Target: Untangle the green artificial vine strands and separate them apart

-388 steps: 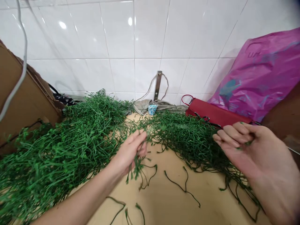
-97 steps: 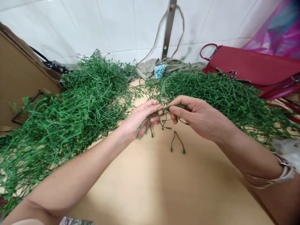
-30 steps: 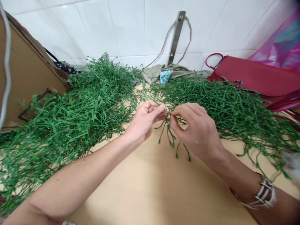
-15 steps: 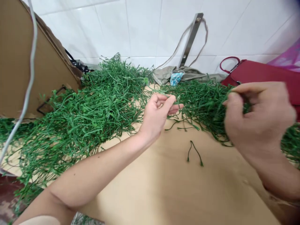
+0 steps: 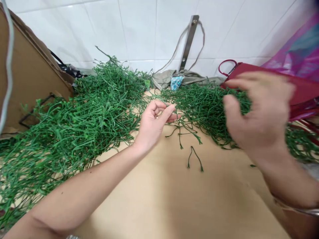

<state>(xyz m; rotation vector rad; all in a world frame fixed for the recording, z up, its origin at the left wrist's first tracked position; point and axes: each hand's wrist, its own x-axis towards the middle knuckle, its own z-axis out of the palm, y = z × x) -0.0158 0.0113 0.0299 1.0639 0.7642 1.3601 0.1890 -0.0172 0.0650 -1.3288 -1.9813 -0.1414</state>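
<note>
My left hand [image 5: 156,124] is closed in a pinch on a green plastic stem [image 5: 159,96], whose leafy tip points up and away toward the wall. Blurred by motion, my right hand [image 5: 259,116] hovers above the right-hand heap with thumb and fingers apart; nothing shows between them. Under it lies a heap of darker green stems [image 5: 204,104]. A larger heap of bright green plastic stems [image 5: 94,106] spreads left of my left hand. Below the left fingertips, several loose stems hang or lie, and one bent stem [image 5: 195,157] rests alone on the tabletop [image 5: 149,196].
A cardboard box [image 5: 27,73] stands at the left with a pale cable [image 5: 8,66] before it. Along the tiled wall are a metal bracket [image 5: 189,43], grey cloth [image 5: 163,79] and a blue-white patterned cup-like item [image 5: 176,82]. A red bag [image 5: 269,71] and pink plastic [image 5: 299,49] are right.
My right hand's thumb and fingers have moved apart from a pinch. Stems with tufted ends now show below my left hand, which keeps its pinch. The whole view has shifted somewhat.
</note>
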